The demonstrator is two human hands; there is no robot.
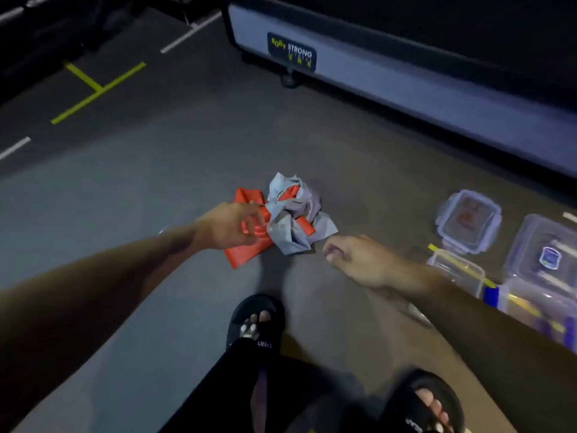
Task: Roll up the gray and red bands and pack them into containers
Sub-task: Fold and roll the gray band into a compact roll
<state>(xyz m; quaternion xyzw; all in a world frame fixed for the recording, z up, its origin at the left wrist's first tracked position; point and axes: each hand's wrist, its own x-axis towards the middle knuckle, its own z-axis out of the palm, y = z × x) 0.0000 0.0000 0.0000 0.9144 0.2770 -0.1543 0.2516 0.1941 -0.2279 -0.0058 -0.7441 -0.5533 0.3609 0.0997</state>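
Note:
A gray band (292,225) and a red band (245,256) lie tangled in a crumpled heap on the floor ahead of me. My left hand (229,226) reaches onto the heap's left side, its fingers curled over a fold of the red band. To the right of the heap, a short gap away, my right hand (356,260) hovers low with loosely curled fingers and holds nothing. Clear plastic containers (457,268) stand at the right, behind my right forearm, and a clear lid (470,220) lies flat near them.
A grey padded equipment base (390,85) labelled Body Strong runs along the back right. Yellow floor tape (96,90) and white lines mark the dark floor at the left. My feet in black slides (257,320) are at the bottom centre.

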